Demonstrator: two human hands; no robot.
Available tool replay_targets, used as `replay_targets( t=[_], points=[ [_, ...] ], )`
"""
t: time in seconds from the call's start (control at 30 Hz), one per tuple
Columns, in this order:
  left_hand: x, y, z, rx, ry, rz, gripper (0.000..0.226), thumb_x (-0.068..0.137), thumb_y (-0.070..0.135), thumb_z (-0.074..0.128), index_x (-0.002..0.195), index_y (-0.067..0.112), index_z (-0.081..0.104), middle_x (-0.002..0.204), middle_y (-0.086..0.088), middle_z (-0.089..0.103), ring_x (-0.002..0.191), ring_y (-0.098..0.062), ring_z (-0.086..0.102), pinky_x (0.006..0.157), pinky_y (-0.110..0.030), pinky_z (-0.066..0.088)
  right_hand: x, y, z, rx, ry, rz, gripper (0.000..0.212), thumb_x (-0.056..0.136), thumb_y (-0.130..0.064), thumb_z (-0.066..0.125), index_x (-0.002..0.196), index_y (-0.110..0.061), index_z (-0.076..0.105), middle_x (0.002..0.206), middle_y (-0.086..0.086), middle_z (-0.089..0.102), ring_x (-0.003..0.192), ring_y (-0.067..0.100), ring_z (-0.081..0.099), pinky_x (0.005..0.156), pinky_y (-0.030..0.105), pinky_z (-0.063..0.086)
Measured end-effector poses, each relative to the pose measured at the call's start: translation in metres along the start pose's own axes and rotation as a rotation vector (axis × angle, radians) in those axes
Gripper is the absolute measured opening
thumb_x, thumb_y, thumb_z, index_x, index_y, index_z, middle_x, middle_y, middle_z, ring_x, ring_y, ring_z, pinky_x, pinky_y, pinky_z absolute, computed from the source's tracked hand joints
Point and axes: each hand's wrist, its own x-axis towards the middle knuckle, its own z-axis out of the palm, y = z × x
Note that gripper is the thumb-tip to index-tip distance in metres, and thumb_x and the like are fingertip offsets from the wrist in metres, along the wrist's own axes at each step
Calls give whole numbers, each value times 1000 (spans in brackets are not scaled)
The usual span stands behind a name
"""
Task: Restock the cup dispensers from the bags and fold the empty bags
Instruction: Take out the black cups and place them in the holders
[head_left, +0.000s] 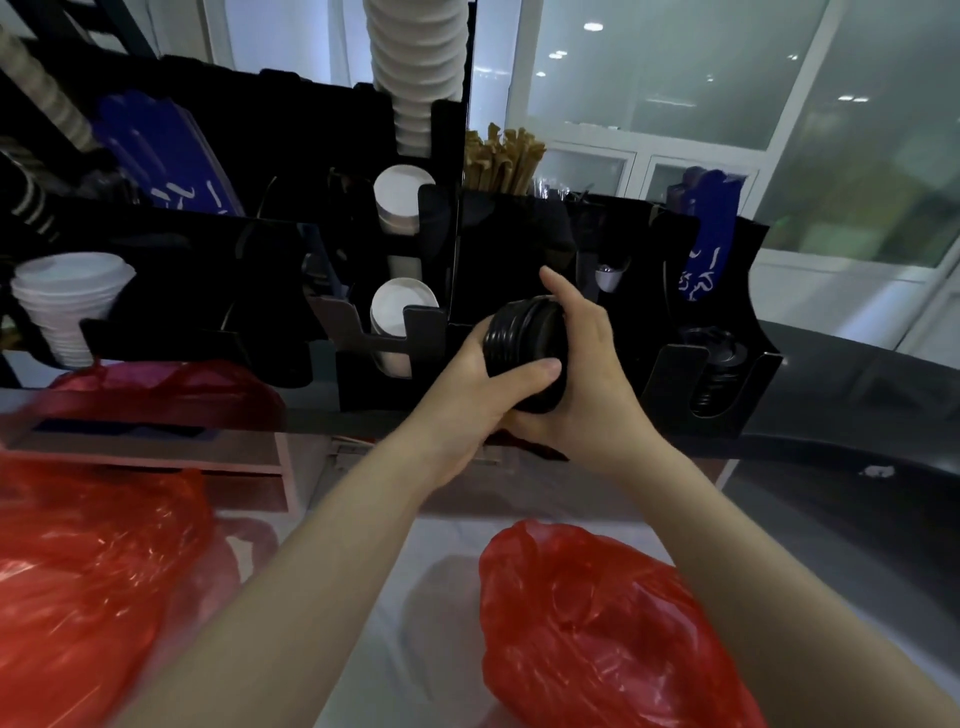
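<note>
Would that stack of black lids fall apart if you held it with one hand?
It could slide apart: the stack of black lids lies sideways, gripped by the left hand and right hand. It looks like thin plastic, so likely light.

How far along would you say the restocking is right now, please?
White cups fill the middle slots of the dispenser and black lids sit in its right slot. The left hand and right hand grip a stack of lids, not yet slotted. The red bag nearby looks full; folding remains.

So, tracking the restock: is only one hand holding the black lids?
No, the left hand and right hand both grip the black lids.
</note>
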Motion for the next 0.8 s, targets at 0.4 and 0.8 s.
replay_targets(
  t=[0.4, 0.8],
  points=[
    [2, -24, -31, 1091, 18, 196, 76, 92, 20, 51, 152, 25, 5, 160, 7, 4, 137, 8, -3, 107, -10, 2, 75, 37, -25, -206, 40, 208, 95, 59, -31, 86, 134, -24, 27, 129, 1, 29, 111, 10, 35, 91, 22, 33],
    [-4, -51, -41, 1722, 45, 157, 84, 90, 23, 49, 150, 9, -8, 158, -8, -19, 144, -19, -20, 116, -38, -9, 111, 38, 3, -660, -397, 253, 107, 56, -38, 84, 140, -27, 20, 133, 14, 33, 115, 37, 46, 80, 37, 46]
  ],
)
